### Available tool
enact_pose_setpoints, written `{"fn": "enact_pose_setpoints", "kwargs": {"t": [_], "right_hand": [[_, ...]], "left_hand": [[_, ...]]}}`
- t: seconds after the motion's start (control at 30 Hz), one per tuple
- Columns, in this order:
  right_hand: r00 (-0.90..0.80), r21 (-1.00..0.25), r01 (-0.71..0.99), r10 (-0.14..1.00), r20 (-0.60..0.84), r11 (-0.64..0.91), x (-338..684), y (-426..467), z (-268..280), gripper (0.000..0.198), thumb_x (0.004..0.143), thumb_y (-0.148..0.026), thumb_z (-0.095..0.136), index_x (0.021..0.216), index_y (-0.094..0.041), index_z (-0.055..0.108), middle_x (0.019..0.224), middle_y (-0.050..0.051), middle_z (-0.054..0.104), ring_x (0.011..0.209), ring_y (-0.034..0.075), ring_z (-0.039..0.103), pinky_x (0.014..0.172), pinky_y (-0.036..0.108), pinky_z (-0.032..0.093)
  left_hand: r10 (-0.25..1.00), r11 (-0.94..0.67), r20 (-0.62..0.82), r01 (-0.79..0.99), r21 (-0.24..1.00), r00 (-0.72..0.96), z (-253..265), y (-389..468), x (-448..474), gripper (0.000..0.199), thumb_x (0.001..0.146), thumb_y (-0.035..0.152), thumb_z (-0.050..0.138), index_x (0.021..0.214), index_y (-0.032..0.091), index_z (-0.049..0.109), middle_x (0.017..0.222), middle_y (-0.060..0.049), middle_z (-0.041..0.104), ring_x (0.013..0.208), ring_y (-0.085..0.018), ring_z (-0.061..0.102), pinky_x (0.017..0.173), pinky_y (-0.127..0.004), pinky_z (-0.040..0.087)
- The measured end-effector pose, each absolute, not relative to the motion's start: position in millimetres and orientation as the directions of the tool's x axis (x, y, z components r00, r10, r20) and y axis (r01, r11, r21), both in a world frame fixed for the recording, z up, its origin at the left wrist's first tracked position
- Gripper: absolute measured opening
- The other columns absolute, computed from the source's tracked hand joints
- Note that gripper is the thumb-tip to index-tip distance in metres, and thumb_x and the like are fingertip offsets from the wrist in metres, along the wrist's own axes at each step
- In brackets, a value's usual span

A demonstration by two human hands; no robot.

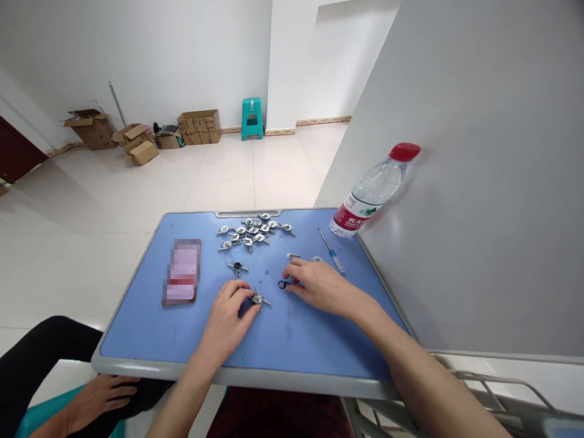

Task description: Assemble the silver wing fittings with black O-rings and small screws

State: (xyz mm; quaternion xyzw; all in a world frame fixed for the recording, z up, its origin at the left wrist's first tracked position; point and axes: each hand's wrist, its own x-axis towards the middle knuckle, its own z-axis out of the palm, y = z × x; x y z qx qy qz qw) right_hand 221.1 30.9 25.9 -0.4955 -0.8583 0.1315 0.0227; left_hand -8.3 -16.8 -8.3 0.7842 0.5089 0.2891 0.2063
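Note:
My left hand (228,313) rests on the blue table, thumb and fingers closed round a small round metal fitting (258,299) with thin arms sticking out. My right hand (317,283) reaches in from the right, its thumb and fingers apart above a black ring (283,284); the thumb tip is close to it, and whether they touch is unclear. Just beyond those fingers lies a small metal piece (292,256). A similar fitting with a dark centre (238,267) lies ahead of my left hand. Tiny metal bits (266,271) sit between the hands.
Several metal fittings (253,230) are heaped at the table's far edge. A phone (182,271) lies left; a flat metal plate (317,259), a screwdriver (332,250) and a water bottle (371,194) are right, beside a grey panel (479,182). Another person's hand (103,398) rests lower left.

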Motion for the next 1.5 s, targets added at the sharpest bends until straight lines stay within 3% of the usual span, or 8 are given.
{"fn": "enact_pose_setpoints", "kwargs": {"t": [0.3, 0.73, 0.87, 0.97, 1.07, 1.2, 1.33, 1.5], "right_hand": [[-0.483, -0.21, 0.869, 0.858, -0.174, 0.447, 216.0, 30.7, 29.4, 0.006, 0.09, -0.018, 0.059, 0.091, -0.018, 0.065, 0.092, 0.004, 0.069, 0.075, 0.017, 0.064, 0.061, 0.027, 0.033], [-0.473, -0.115, 0.879, 0.876, -0.095, 0.462, 214.5, 27.7, 27.8, 0.022, 0.092, -0.011, 0.046, 0.077, -0.016, 0.062, 0.078, 0.005, 0.067, 0.062, 0.015, 0.06, 0.054, 0.028, 0.026], [-0.381, -0.271, 0.879, 0.92, 0.097, 0.392, 226.7, 32.7, 29.5, 0.018, 0.09, -0.012, 0.049, 0.084, -0.018, 0.064, 0.083, 0.004, 0.069, 0.067, 0.016, 0.062, 0.056, 0.026, 0.031], [-0.215, -0.448, 0.822, 0.921, 0.326, 0.351, 238.8, 37.5, 33.7, 0.016, 0.09, -0.016, 0.049, 0.089, -0.019, 0.065, 0.083, 0.004, 0.07, 0.069, 0.016, 0.062, 0.06, 0.026, 0.039], [-0.064, -0.55, 0.765, 0.89, 0.452, 0.334, 247.3, 41.1, 37.9, 0.017, 0.089, -0.021, 0.05, 0.087, -0.02, 0.067, 0.077, 0.003, 0.07, 0.064, 0.016, 0.06, 0.06, 0.027, 0.043], [0.01, -0.639, 0.695, 0.884, 0.467, 0.33, 251.1, 43.2, 41.1, 0.017, 0.088, -0.023, 0.052, 0.086, -0.02, 0.069, 0.077, 0.003, 0.07, 0.064, 0.015, 0.06, 0.062, 0.026, 0.045], [0.003, -0.688, 0.635, 0.89, 0.456, 0.35, 248.4, 43.3, 39.4, 0.018, 0.088, -0.024, 0.055, 0.084, -0.02, 0.071, 0.073, 0.001, 0.069, 0.061, 0.014, 0.057, 0.058, 0.025, 0.043], [-0.038, -0.787, 0.555, 0.954, 0.298, 0.268, 235.0, 39.9, 32.9, 0.015, 0.083, -0.026, 0.06, 0.082, -0.02, 0.073, 0.063, -0.001, 0.067, 0.052, 0.011, 0.052, 0.05, 0.023, 0.039]], "left_hand": [[0.935, -0.35, 0.209, 0.668, 0.657, 0.285, -7.2, -17.6, -9.8, 0.009, 0.087, 0.02, 0.057, 0.095, 0.022, 0.062, 0.108, -0.005, 0.06, 0.101, -0.021, 0.061, 0.086, -0.035, 0.053], [0.934, -0.35, 0.193, 0.656, 0.668, 0.301, -4.0, -18.0, -10.5, 0.01, 0.087, 0.02, 0.057, 0.095, 0.022, 0.062, 0.109, -0.006, 0.06, 0.101, -0.022, 0.061, 0.087, -0.036, 0.053], [0.935, -0.346, 0.192, 0.657, 0.67, 0.297, -5.7, -17.1, -11.2, 0.011, 0.088, 0.021, 0.056, 0.096, 0.022, 0.062, 0.11, -0.006, 0.06, 0.102, -0.023, 0.061, 0.088, -0.037, 0.053], [0.939, -0.339, 0.191, 0.671, 0.659, 0.286, -7.6, -16.7, -12.5, 0.012, 0.088, 0.024, 0.056, 0.098, 0.023, 0.063, 0.112, -0.006, 0.06, 0.104, -0.024, 0.061, 0.087, -0.037, 0.054], [0.936, -0.346, 0.193, 0.679, 0.648, 0.293, -8.1, -16.7, -13.4, 0.014, 0.088, 0.026, 0.056, 0.099, 0.024, 0.063, 0.113, -0.006, 0.061, 0.103, -0.024, 0.062, 0.081, -0.036, 0.056], [0.939, -0.339, 0.183, 0.692, 0.637, 0.291, -7.5, -16.9, -13.9, 0.016, 0.089, 0.025, 0.054, 0.101, 0.024, 0.063, 0.115, -0.006, 0.06, 0.102, -0.024, 0.062, 0.074, -0.033, 0.057], [0.937, -0.343, 0.179, 0.691, 0.636, 0.3, -7.8, -16.8, -14.1, 0.016, 0.089, 0.022, 0.052, 0.101, 0.023, 0.063, 0.115, -0.006, 0.059, 0.104, -0.024, 0.062, 0.078, -0.034, 0.057], [0.93, -0.363, 0.21, 0.677, 0.64, 0.301, -10.0, -16.1, -14.1, 0.017, 0.089, 0.019, 0.05, 0.101, 0.022, 0.062, 0.114, -0.007, 0.059, 0.105, -0.023, 0.06, 0.089, -0.038, 0.053]]}}
